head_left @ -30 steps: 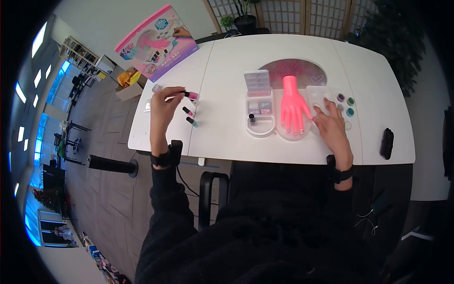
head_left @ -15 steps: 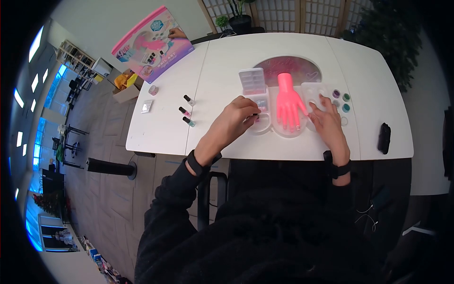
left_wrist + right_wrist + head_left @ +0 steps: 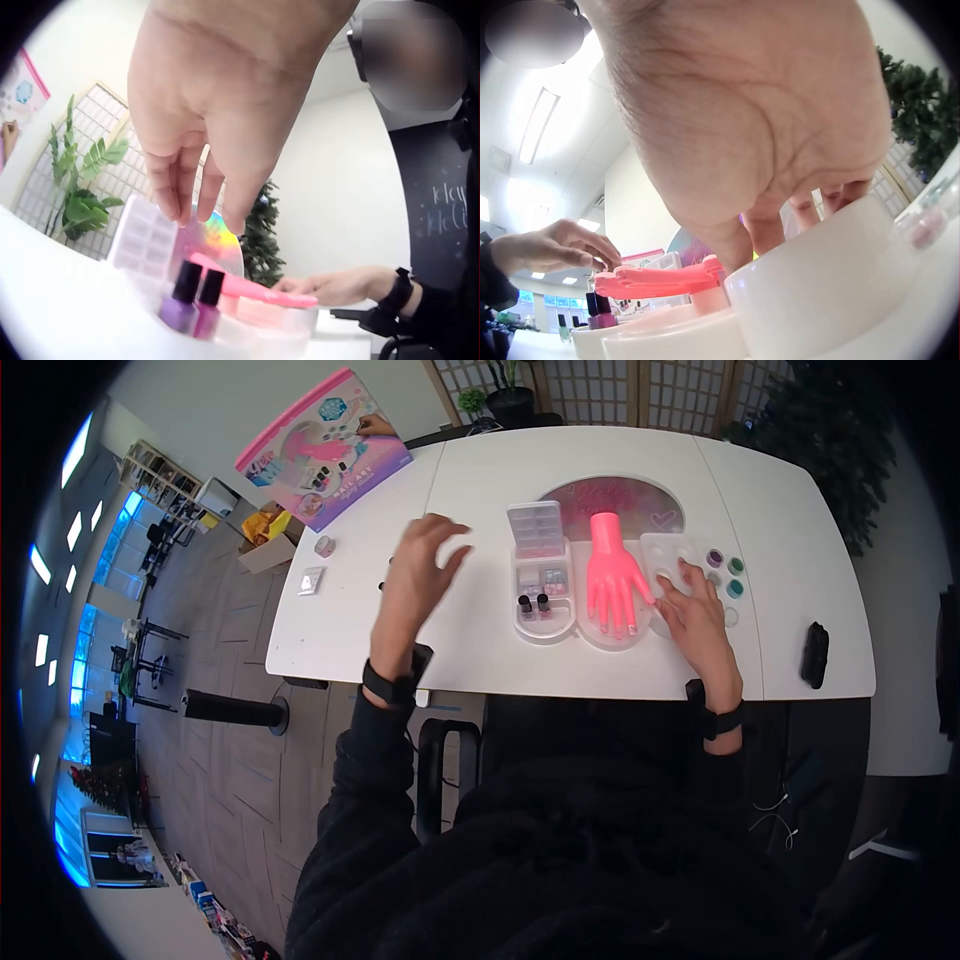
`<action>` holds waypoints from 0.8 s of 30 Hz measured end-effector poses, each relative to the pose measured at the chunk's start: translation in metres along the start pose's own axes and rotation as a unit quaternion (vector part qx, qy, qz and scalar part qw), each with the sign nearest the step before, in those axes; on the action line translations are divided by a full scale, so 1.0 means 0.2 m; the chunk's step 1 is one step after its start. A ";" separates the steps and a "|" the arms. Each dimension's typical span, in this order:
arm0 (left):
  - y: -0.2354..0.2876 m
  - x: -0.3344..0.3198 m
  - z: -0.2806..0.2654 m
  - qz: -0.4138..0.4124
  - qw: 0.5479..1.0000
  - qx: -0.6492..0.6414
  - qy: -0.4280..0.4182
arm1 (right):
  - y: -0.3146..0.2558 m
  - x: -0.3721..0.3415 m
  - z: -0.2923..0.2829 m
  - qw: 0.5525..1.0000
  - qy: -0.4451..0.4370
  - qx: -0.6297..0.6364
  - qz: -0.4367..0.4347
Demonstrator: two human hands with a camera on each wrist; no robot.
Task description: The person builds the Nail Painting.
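My left hand [image 3: 415, 570] hovers over the table left of the white nail kit [image 3: 545, 638], holding nothing, its fingers loosely bent. Two nail polish bottles with black caps, one purple [image 3: 180, 311] and one magenta [image 3: 208, 313], stand side by side in the kit's front compartment. A pink model hand [image 3: 612, 580] lies palm down in the middle of the kit. My right hand [image 3: 697, 610] rests its fingertips on the kit's right-hand white tray [image 3: 658, 550], close beside the model hand's thumb. Other polish bottles are mostly hidden behind my left hand.
Several small glitter pots [image 3: 735, 588] stand right of the kit, and a black pouch [image 3: 815, 655] lies farther right. At the left are a small jar [image 3: 324, 546], a small packet [image 3: 311, 581] and the kit's box [image 3: 325, 455]. The kit's mirror [image 3: 650, 500] rises at its back.
My left hand carried a polish bottle from the left into the kit's front compartment, let go, and moved back left. A second bottle now stands there. My right hand stayed on the tray.
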State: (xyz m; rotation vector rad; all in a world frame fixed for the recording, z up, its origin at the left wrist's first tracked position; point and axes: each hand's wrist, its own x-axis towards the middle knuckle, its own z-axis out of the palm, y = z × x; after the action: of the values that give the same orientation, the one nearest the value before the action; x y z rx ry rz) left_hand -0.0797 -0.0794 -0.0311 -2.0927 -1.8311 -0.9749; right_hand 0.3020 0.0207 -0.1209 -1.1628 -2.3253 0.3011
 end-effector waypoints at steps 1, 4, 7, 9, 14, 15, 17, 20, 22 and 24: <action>-0.11 -0.01 -0.03 -0.038 0.998 0.057 -0.006 | 0.00 0.00 0.00 1.000 0.001 0.003 -0.002; -0.50 -0.12 0.01 -0.174 0.960 0.203 -0.077 | -0.01 0.00 0.00 1.000 0.001 -0.011 0.003; -0.67 -0.16 0.07 -0.183 0.965 0.165 -0.095 | 0.00 0.00 0.00 1.000 -0.001 -0.008 0.005; -0.56 -0.13 0.09 -0.213 0.967 0.118 -0.079 | 0.00 0.00 0.01 1.000 0.001 0.003 0.001; -0.06 -0.01 0.00 -0.144 0.986 -0.034 -0.074 | 0.00 0.00 0.00 1.000 0.004 0.003 0.001; 0.05 0.01 -0.02 -0.131 0.986 -0.089 -0.057 | 0.00 0.00 0.00 1.000 0.006 0.000 0.000; 0.23 0.01 -0.04 -0.099 0.981 -0.161 -0.040 | 0.00 0.00 0.01 1.000 0.007 -0.003 -0.001; 0.38 0.02 -0.01 -0.030 0.971 -0.224 -0.072 | 0.01 -0.01 0.01 1.000 0.011 -0.002 -0.003; 0.43 -0.01 0.06 -0.018 0.963 -0.245 -0.114 | 0.01 -0.01 0.01 1.000 0.014 -0.004 -0.004; 0.45 -0.05 0.16 -0.005 0.962 -0.238 -0.130 | 0.01 -0.01 0.01 1.000 0.014 -0.006 -0.003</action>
State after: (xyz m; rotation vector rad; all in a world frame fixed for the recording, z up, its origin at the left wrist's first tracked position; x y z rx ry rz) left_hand 0.0152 -0.0893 -0.0375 -2.6007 -1.8662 -1.3055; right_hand 0.3021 0.0207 -0.1245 -1.1588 -2.3083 0.2669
